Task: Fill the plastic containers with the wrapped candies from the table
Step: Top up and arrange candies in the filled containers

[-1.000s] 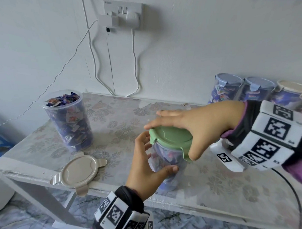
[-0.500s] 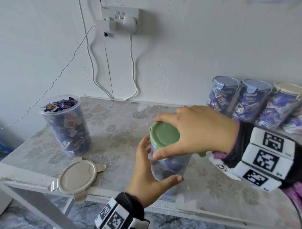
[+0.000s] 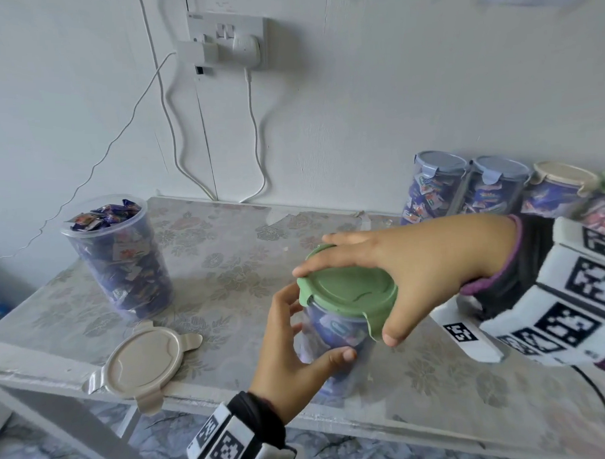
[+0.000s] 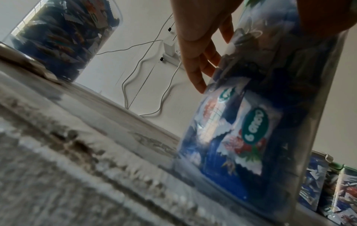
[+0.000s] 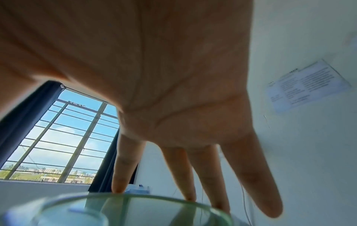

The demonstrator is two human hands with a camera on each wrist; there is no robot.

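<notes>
Your table (image 3: 226,245) carried an open container (image 3: 120,259) heaped with wrapped candies (image 3: 105,215) at far left, and a row of lidded containers (image 3: 471,189) against the wall at right. Near the front edge stood the candy-filled container (image 3: 335,334); your left hand (image 3: 292,360) curled round its wall (thumb in front). Your right hand (image 3: 416,273) spread straight fingers over its green lid (image 3: 348,293), thumb at the rim. A beige lid (image 3: 144,365) lay loose beside.

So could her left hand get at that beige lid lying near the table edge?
Probably yes. The beige lid lies bare at the front edge, nothing between it and the left hand. But that hand now holds the green-lidded container and must let go first.
</notes>
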